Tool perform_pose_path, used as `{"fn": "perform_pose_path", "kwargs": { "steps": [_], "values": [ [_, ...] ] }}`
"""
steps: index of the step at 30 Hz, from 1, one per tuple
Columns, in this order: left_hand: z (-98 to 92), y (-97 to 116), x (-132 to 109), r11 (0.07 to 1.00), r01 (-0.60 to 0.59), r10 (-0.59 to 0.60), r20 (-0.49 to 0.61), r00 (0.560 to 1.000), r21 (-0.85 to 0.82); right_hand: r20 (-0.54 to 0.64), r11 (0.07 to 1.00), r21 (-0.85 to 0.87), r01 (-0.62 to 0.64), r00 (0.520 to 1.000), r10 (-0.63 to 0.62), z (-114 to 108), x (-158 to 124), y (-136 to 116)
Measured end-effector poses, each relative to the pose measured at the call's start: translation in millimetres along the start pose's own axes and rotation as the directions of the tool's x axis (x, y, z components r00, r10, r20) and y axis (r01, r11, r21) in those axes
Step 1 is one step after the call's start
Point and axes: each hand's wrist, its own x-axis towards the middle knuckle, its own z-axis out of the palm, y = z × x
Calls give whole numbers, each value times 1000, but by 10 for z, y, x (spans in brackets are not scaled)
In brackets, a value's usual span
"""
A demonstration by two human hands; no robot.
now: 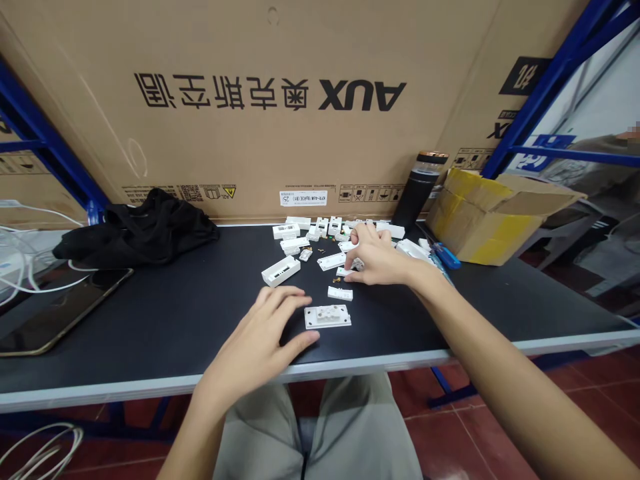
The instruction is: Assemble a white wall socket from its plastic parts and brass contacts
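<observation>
My left hand (265, 337) lies flat on the black table (165, 320), fingers spread, its fingertips just left of a white socket plate (327, 316). It holds nothing. My right hand (379, 257) reaches further back, its fingers curled down over small white plastic parts (345, 271); what they pinch is hidden. Several white socket housings (281, 271) and tiny brass bits (338, 280) lie scattered around that hand. A small white block (340, 293) sits between the two hands.
A large AUX cardboard box (270, 100) stands behind the table. Black cloth (140, 230) and a phone (60, 310) lie at the left. A dark flask (417, 190), a yellow-taped carton (480, 213) and a blue tool (447, 256) are at the right.
</observation>
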Motion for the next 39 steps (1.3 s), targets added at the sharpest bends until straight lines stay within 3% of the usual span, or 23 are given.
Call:
{"fn": "perform_pose_path", "kwargs": {
  "steps": [3,16,28,39],
  "values": [
    [-10,18,9,998,-55,57,68,996,-18,-21,1000,-7,-12,1000,12,30,6,3],
    [4,16,27,999,-24,26,69,997,-27,-92,999,-37,-24,996,20,161,46,37],
    [18,0,26,999,-41,41,47,998,-1,-126,996,-89,-30,992,19,314,67,-120],
    [17,6,22,1000,-8,10,83,996,-24,-183,996,-58,-63,982,51,284,27,-45]
  ]
}}
